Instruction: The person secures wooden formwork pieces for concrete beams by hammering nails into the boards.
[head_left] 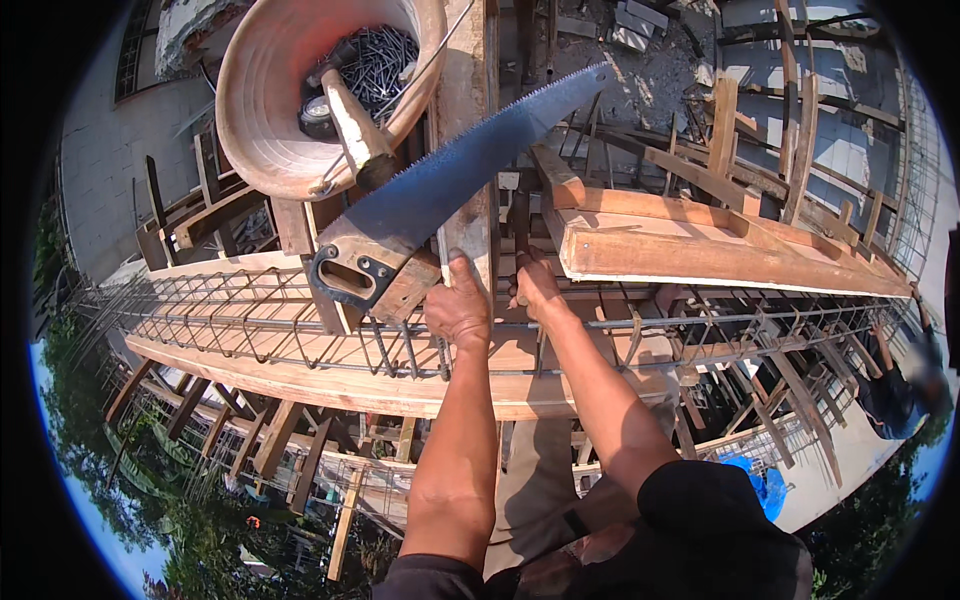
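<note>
My left hand (460,308) grips the near end of a long plank (467,225), its thumb lying along the wood. Just to the right, my right hand (537,285) has its fingers curled round the lower end of a dark narrow bar (521,222); what kind of bar it is I cannot tell. A handsaw (455,160) with a wooden handle lies slantwise over the plank, teeth up, its handle beside my left hand. At the upper left, a bucket (245,110) holds many loose nails (380,70), a hammer (350,125) and a round dark-and-silver thing (317,117).
A rebar cage (250,335) runs crosswise over boards (330,372) beneath my wrists. On the right sits a wooden formwork box (700,245). Upright timbers (722,130) and lower props (275,440) surround me. Another person (900,400) is at the right rim, near blue sheeting (765,488).
</note>
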